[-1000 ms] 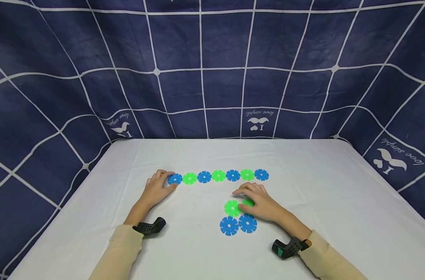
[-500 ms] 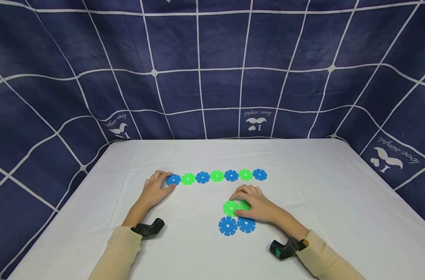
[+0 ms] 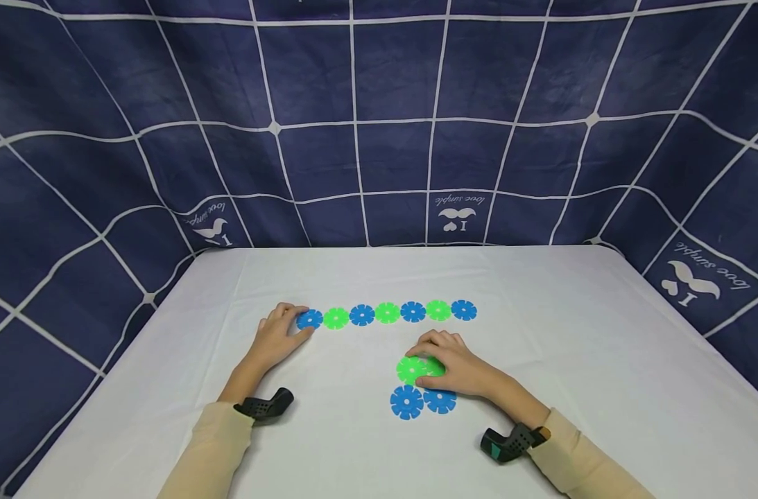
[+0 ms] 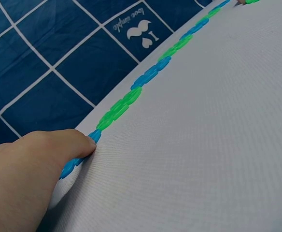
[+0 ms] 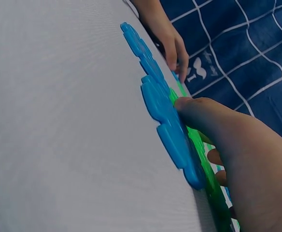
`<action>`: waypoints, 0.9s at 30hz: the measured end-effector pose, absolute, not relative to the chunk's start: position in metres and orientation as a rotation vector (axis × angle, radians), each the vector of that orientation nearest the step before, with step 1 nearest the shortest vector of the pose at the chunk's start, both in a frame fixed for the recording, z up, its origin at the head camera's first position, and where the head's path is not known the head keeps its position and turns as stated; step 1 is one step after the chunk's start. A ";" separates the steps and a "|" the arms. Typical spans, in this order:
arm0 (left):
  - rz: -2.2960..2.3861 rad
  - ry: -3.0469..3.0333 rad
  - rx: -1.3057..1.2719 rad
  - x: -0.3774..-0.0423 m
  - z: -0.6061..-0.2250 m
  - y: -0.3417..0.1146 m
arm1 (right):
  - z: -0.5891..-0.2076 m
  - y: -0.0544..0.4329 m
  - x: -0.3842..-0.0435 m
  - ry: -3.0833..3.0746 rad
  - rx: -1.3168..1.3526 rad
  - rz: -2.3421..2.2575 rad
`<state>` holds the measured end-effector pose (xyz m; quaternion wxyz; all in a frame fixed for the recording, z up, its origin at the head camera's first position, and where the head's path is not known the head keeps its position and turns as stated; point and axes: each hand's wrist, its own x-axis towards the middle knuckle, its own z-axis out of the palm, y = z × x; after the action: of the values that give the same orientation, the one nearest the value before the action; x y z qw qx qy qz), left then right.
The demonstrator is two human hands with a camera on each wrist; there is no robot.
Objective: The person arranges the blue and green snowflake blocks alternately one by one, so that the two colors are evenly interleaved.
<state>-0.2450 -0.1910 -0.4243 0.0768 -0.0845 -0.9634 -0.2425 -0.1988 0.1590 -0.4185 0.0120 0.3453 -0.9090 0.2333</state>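
A row of alternating blue and green snowflake discs runs across the white table. At its left end, my left hand (image 3: 277, 339) holds the blue snowflake disc (image 3: 309, 319) between thumb and fingertips; the left wrist view shows the thumb (image 4: 83, 145) against its near edge. Closer to me lies a cluster of two green and two blue discs. My right hand (image 3: 462, 364) grips the left green snowflake disc (image 3: 408, 371) with thumb and index finger at its edges. The hand partly covers the right green disc (image 3: 437, 366). Two blue discs (image 3: 406, 402) lie just in front.
The other discs of the row, including a green one (image 3: 336, 319) and the blue one at the right end (image 3: 464, 310), lie flat edge to edge. A dark blue gridded curtain (image 3: 391, 159) hangs behind the white tablecloth (image 3: 560, 312).
My right hand has moved slightly left and lower, and its index finger has come to the left green disc's far edge. The left hand stays at the row's left end.
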 end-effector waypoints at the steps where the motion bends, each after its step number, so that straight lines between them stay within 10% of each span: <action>1: -0.726 -2.887 -0.253 -0.245 -0.424 -0.191 | -0.418 0.159 -0.199 -2.839 1.074 0.747; 27: -0.723 -2.888 -0.261 -0.244 -0.424 -0.191 | -0.414 0.154 -0.193 -2.823 0.998 1.109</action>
<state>-0.2439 -0.1911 -0.4238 0.0765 -0.0872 -0.9635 -0.2411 -0.1929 0.1540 -0.4144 -0.0256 0.3124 -0.8838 0.3473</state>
